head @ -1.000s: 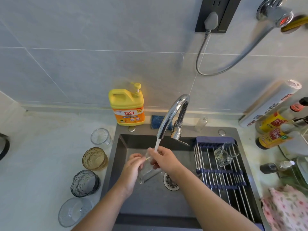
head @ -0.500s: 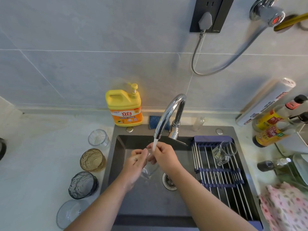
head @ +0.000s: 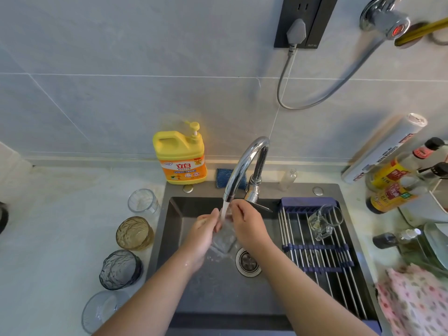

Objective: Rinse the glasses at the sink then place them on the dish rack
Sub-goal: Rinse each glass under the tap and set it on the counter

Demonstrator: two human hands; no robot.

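I hold the clear glass at the centre of the frame, under the stream from the tap and above the dark sink. My left hand has its fingers curled round the glass's side. My right hand grips near the rim, fingers bent. Right of centre, a small tumbler lies tipped on the dish rack. At lower left, a row of four glasses stands beside the sink.

Facing me: wall of large pale grey tiles, evenly lit. High on it, black socket plate with a grey plug; its cable loops down. Below, at my left, pale stone-look tabletop meeting the wall along a light trim strip.
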